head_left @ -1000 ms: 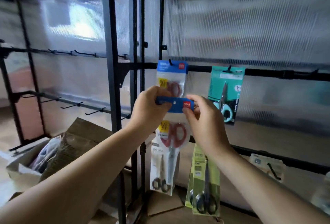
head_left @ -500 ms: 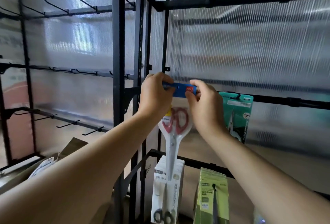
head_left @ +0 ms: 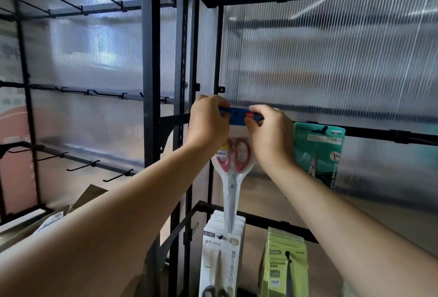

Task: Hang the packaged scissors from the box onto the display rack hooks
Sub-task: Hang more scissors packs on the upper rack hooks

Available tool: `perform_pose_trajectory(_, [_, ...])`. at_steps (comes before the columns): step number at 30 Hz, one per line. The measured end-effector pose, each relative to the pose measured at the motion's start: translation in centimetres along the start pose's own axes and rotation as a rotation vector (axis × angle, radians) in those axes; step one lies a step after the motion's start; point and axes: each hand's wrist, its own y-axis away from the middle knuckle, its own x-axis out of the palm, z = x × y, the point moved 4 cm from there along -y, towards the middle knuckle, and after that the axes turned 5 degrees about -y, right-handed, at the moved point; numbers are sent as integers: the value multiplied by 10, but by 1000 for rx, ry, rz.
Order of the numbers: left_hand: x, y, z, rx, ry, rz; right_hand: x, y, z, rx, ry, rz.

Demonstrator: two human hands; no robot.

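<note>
Black rack point(head_left: 151, 59) fills the view, ribbed translucent panels behind it. Both forearms reach up and forward to the middle rail. Left hand point(head_left: 208, 126): back toward camera, fingers curled over the left end of the scissors pack point(head_left: 233, 164), gripping its blue header point(head_left: 237, 118). Right hand point(head_left: 272, 135): pinches the header's right end, fingers bent over the top edge. Pack hangs straight down between the hands, header level with the rail, red handles up, blades pointing down, tip overlapping the white packs point(head_left: 220, 256) on the lower rail. Dark spot mid-header may be a hook tip or just the hang hole; too blurred to say. Cardboard box point(head_left: 92, 196) sits lower left, flap up. Teal pack point(head_left: 317, 152) hangs on a hook just right of the right hand. Green packs point(head_left: 284, 263) hang beside the white ones. Writing: "deli" on a red tag at the header's right; "180mm" on a small label by the handles; "SCISSORS" and "GRIP" on the green pack. White pack's print is unreadable.
</note>
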Motion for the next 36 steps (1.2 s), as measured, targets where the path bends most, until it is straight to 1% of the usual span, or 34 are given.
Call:
perform_pose_trajectory(4, [4,0,2,-8,-22,27,3,0,-5,24,56,37])
perform_pose_trajectory(7, [12,5,3,13,-63,90,8,2,-16,70,12,57])
perform_pose_trajectory(8, [15,8,2,34,-83,116,11,2,-20,60,16,67])
perform_pose_trajectory(11, [21,18,3,106,-201,171,12,7,-22,1,58,106])
perform_pose_trajectory(12, [22,25,4,127,-257,188,11,11,-20,9,76,128])
perform_pose_trajectory(13, [23,32,5,145,-309,202,8,17,-20,5,136,152])
perform_pose_trajectory(15, [22,48,8,162,-391,201,4,33,-15,-67,331,217])
perform_pose_trajectory(18, [22,83,16,128,-412,154,-10,68,-20,-162,390,289])
perform_pose_trajectory(20, [32,120,21,129,-416,161,-24,103,-33,-224,439,350])
perform_pose_trajectory(22, [46,163,24,159,-463,230,-42,142,-47,-242,454,435])
perform_pose_trajectory(25, [68,230,23,196,-507,373,-75,202,-75,-157,482,573])
perform_pose_trajectory(28, [90,288,18,259,-509,505,-112,258,-105,-116,515,668])
perform_pose_trajectory(30, [111,330,10,347,-514,590,-133,300,-130,-15,563,784])
perform_pose_trajectory(32, [130,366,0,399,-512,657,-150,338,-150,76,606,888])
perform_pose_trajectory(36, [162,424,-9,367,-553,889,-180,390,-177,134,618,952])
